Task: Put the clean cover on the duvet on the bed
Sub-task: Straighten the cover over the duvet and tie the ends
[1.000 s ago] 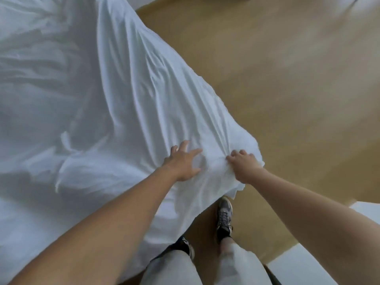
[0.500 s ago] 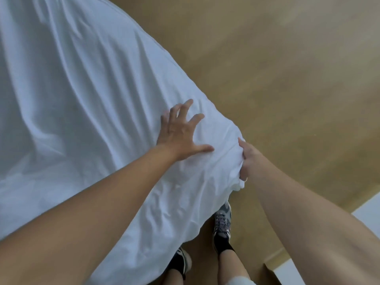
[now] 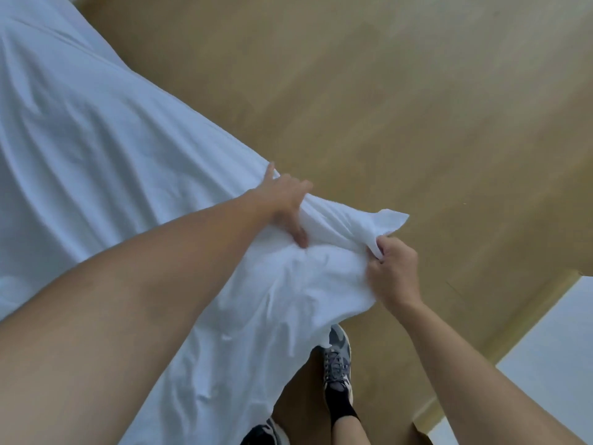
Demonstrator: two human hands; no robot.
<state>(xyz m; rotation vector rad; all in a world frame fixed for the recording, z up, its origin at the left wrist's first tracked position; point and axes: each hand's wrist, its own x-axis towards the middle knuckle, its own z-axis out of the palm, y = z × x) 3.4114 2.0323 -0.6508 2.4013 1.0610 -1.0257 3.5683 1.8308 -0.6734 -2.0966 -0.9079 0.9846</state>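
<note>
1. My right hand (image 3: 394, 274) has its fingers (image 3: 385, 248) curled tight, pinching the corner of the crumpled white cotton duvet cover (image 3: 288, 300). The wrist is bent.
2. My left hand (image 3: 285, 203) grips the same cover, thumb dug in and fingers wrapped over the far edge. The arm is stretched out.
3. The cover spreads away to my left, its corner raised between my hands.
4. Below it, my grey laced trainer (image 3: 337, 358) stands on the tan wooden floor (image 3: 417, 107).

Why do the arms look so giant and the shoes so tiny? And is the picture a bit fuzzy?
Head view: the wide-angle lens swells whatever is close, so the left forearm looks huge and the shoe far below looks small. Head view: everything is slightly soft, most of all the left hand gripping the white cover. Head view: even light, no glare, only pale shadows in the folds.
</note>
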